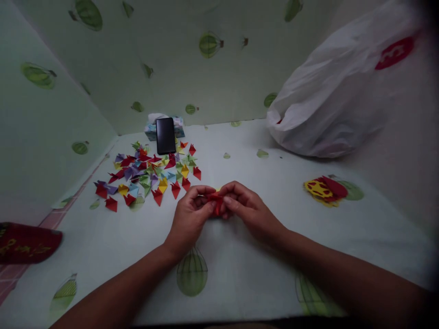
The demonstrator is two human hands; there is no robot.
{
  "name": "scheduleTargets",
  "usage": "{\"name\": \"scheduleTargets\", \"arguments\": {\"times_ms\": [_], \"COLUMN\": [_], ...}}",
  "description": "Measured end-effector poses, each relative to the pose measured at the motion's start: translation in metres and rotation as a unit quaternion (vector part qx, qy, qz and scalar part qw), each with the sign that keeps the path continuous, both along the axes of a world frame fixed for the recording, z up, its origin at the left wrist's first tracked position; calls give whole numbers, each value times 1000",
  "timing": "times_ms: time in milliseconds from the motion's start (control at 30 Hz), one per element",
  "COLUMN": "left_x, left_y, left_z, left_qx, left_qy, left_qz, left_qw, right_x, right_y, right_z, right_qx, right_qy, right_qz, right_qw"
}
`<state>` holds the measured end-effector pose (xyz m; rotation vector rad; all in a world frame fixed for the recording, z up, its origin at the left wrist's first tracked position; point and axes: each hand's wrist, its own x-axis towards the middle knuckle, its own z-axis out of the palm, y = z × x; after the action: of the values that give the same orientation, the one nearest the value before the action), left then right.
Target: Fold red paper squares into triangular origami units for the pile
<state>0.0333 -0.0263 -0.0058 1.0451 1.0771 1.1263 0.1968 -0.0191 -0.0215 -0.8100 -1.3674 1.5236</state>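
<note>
Both my hands meet at the middle of the pale cloth-covered surface [240,274]. My left hand [190,217] and my right hand [248,208] pinch a small red piece of folded paper [216,201] between their fingertips. The paper is mostly hidden by my fingers. Beyond my hands to the left lies a spread of several folded paper triangles [151,176] in red, yellow, green, blue and purple.
A black phone [165,135] leans on a small patterned tissue box [152,128] at the back. A large white plastic bag [343,91] sits at the right rear. Red and yellow paper pieces [324,188] lie right. A dark red item [27,242] lies at the left edge.
</note>
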Motion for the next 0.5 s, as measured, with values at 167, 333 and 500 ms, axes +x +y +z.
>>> {"name": "scheduleTargets", "arguments": {"times_ms": [167, 333, 500], "left_x": [1, 0, 0], "left_y": [-1, 0, 0], "left_z": [-1, -3, -2], "left_qx": [7, 4, 7], "left_qy": [-32, -31, -43], "left_qz": [6, -15, -15], "left_qw": [999, 999, 999], "right_x": [1, -1, -1], "right_y": [4, 4, 2], "right_z": [-4, -2, 1], "right_qx": [-55, -70, -107], "right_qy": [34, 53, 104], "right_qz": [-3, 21, 22], "right_qw": [998, 996, 989]}}
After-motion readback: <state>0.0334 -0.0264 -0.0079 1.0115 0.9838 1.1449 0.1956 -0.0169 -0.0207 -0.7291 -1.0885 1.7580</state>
